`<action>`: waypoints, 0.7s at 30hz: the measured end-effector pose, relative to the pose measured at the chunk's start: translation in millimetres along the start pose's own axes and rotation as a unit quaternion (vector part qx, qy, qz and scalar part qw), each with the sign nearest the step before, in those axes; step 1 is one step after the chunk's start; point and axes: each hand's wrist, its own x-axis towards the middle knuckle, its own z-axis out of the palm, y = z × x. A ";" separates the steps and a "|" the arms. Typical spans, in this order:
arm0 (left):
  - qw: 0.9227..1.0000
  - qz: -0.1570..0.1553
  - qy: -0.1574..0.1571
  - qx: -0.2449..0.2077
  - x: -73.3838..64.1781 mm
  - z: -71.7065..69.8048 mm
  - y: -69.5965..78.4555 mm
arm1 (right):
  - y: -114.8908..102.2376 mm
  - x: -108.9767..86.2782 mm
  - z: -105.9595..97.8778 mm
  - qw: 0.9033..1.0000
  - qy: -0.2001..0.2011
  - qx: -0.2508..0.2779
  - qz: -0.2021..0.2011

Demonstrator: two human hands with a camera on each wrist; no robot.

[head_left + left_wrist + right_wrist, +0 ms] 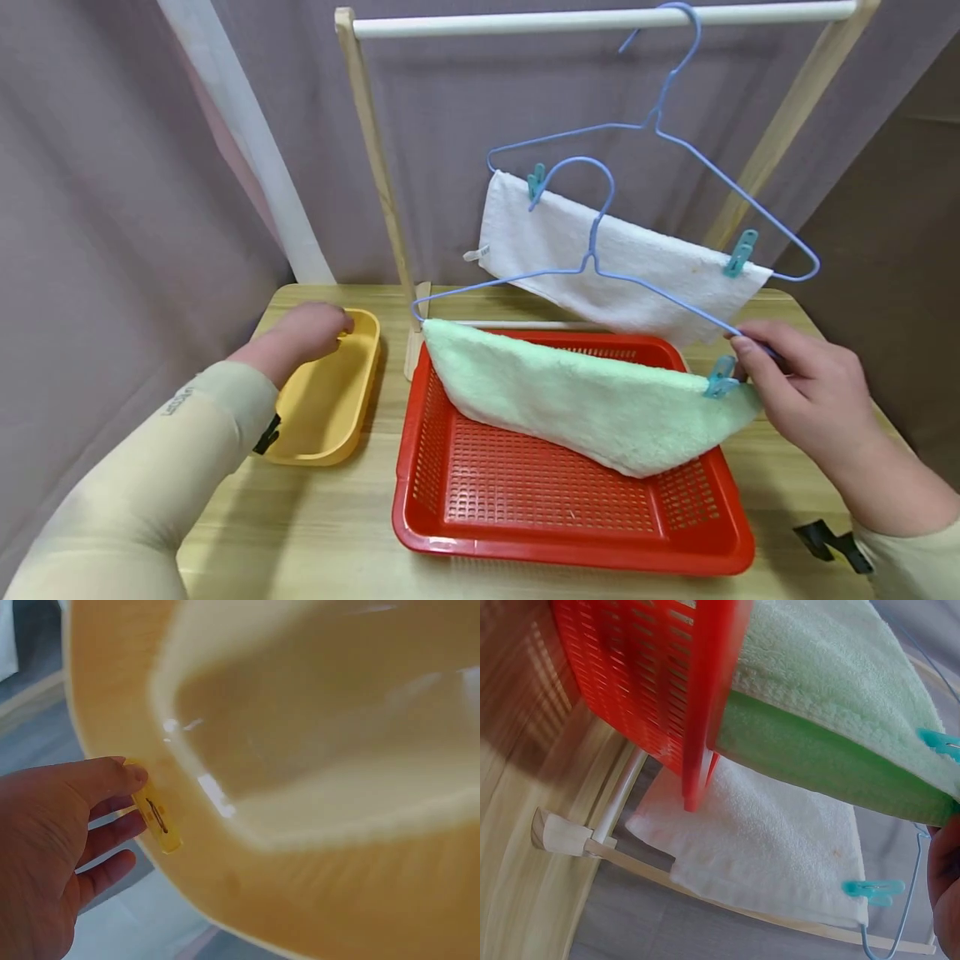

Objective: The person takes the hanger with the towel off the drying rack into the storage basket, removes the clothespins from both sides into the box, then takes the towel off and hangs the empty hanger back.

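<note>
In the left wrist view, my left hand (52,840) pinches a yellow clothespin (159,817) between thumb and fingers at the rim of the yellow tray (367,375). My right hand (813,392) grips the right end of a blue hanger (517,279) in the head view. Over that hanger's bar hangs a folded light green towel (570,396), with a teal clothespin (722,377) on its right side near my fingers. No clothespin shows on its left corner. The towel hangs over a red basket (405,508).
Behind, a white towel (645,275) hangs from a second blue hanger (731,183) with two teal clothespins, one a right-hand clothespin (741,252). That hanger hooks on the white rail (487,25) of a wooden rack (375,158). Everything stands on a wooden table (337,525).
</note>
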 end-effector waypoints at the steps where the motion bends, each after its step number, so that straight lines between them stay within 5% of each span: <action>1: 1.000 -0.004 -0.002 -0.001 0.2 2.3 -1.2 | -0.4 0.3 0.4 1.000 -0.002 0.000 -0.002; 12: 0.999 -0.046 -0.021 -0.016 12.2 25.0 -6.1 | -2.7 -0.4 -0.8 1.000 -0.007 -0.006 -0.002; 17: 0.999 -0.037 -0.009 -0.016 9.3 37.7 -12.1 | -3.8 1.1 7.2 1.000 0.012 0.011 -0.007; 21: 0.995 -0.077 -0.008 -0.064 11.8 33.6 -4.7 | 0.1 0.9 6.9 1.000 0.008 0.008 -0.012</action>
